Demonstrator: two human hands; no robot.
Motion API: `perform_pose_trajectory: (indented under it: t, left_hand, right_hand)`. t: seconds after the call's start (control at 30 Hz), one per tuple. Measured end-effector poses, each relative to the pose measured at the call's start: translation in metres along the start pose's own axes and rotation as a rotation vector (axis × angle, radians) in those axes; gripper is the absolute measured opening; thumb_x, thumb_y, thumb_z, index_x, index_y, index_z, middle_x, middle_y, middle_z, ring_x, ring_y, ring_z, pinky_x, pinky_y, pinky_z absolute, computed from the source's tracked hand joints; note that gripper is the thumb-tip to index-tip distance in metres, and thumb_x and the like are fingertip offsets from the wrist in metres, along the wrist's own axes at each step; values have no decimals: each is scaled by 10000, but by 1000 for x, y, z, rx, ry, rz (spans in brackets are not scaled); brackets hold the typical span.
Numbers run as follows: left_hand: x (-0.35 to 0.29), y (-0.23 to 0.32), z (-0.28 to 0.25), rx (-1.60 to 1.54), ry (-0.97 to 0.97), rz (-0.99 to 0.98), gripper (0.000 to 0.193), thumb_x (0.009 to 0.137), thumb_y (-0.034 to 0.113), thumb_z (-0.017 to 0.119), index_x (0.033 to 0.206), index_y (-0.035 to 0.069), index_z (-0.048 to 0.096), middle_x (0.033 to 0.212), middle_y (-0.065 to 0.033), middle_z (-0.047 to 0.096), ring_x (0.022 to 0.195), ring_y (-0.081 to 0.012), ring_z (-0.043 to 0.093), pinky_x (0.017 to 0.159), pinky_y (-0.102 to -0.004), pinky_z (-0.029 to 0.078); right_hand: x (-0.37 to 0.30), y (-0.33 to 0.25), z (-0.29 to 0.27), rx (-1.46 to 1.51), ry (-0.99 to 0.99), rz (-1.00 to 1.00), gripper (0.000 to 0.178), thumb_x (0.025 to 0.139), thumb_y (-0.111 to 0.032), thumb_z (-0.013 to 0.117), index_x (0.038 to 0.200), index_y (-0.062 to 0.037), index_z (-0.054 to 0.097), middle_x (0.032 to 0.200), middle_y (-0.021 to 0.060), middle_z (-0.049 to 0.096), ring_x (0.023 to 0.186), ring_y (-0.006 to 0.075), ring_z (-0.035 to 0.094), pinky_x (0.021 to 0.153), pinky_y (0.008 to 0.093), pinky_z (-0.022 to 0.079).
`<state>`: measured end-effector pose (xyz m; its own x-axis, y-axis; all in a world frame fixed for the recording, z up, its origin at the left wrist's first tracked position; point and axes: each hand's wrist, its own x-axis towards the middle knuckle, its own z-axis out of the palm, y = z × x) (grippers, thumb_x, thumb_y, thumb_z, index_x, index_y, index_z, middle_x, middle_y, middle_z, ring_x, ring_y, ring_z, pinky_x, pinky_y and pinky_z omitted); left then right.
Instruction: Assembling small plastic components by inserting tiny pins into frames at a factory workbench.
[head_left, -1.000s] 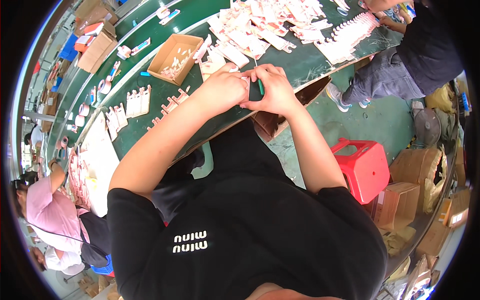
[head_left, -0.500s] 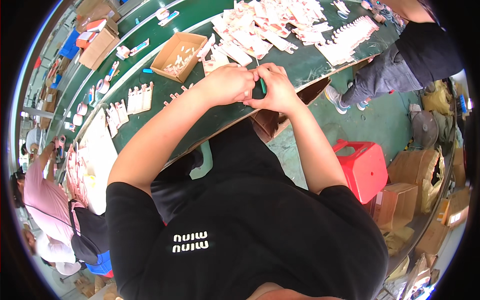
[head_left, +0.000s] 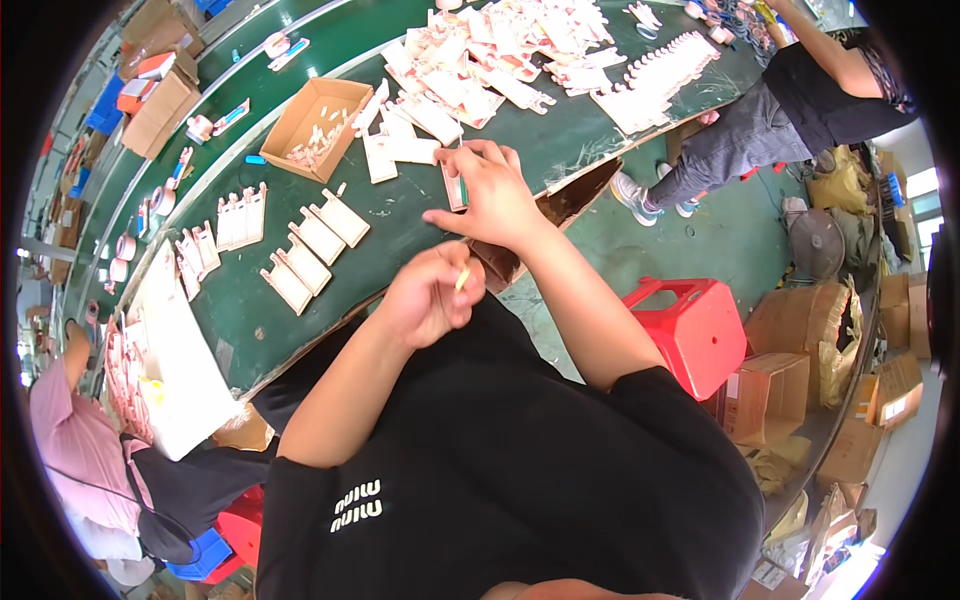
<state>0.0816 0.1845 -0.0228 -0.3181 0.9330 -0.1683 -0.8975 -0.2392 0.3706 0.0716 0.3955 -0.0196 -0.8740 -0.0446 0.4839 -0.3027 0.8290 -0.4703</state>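
My left hand [head_left: 430,298] is closed in front of my chest, near the table edge. A small pale yellow piece [head_left: 462,278] shows between its thumb and fingers. My right hand [head_left: 495,195] is over the table's front edge, its thumb stretched away and its other fingers bent over a tool with a green handle [head_left: 464,192] and a thin shaft. The hand partly hides the tool. Beside it, a narrow strip of a pale flat part [head_left: 450,185] shows. Left of my hands lies a row of flat white parts with prongs [head_left: 318,240].
A cardboard box [head_left: 318,125] with small pale pieces stands on the green table [head_left: 390,215]. A large pile of white parts [head_left: 500,60] lies beyond. A red stool [head_left: 690,335] and cardboard boxes [head_left: 770,395] stand at right. Other people [head_left: 700,160] work nearby.
My hands have separated: the left has drawn back toward me with a small yellow piece, while the right has moved left. The view has shifted, uncovering the row of parts.
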Motion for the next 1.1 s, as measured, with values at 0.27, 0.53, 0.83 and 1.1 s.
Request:
perform_pose_trajectory:
  t: [0.27, 0.53, 0.83, 1.1]
  left_hand:
    - [-73, 1, -9, 45, 35, 9, 218, 913, -89, 553, 1037, 43, 675, 1101, -66, 551, 963, -180, 581, 664, -323, 587]
    - [-110, 22, -4, -11, 167, 520, 119, 1128, 193, 556, 1106, 91, 613, 687, 52, 328, 603, -96, 339, 567, -260, 337]
    - [-90, 102, -6, 2160, 854, 795, 132, 886, 77, 770, 1007, 68, 823, 940, -128, 712, 911, -371, 728, 803, -468, 592]
    - [-68, 126, -19, 2580, 564, 347, 23, 836, 113, 779, 813, 116, 775, 972, -92, 745, 893, -324, 758, 751, -476, 627]
  right_hand:
    - [-19, 77, -57, -197, 33, 47, 552, 773, -19, 701, 1318, -101, 685, 1158, 89, 727, 1179, 321, 696, 1085, 504, 499]
    - [-16, 178, -122, -558, 165, 44, 335, 814, -50, 766, 1119, -95, 634, 1241, 79, 789, 1158, 367, 714, 1036, 538, 506]
    - [45, -40, 26, 424, -34, -191, 360, 928, 59, 697, 1122, -96, 437, 1341, 158, 774, 1220, 349, 740, 1053, 416, 556]
    - [67, -55, 94, 504, -236, -382, 452, 774, -19, 789, 1133, -61, 518, 1258, 205, 717, 1201, 443, 672, 979, 502, 564]
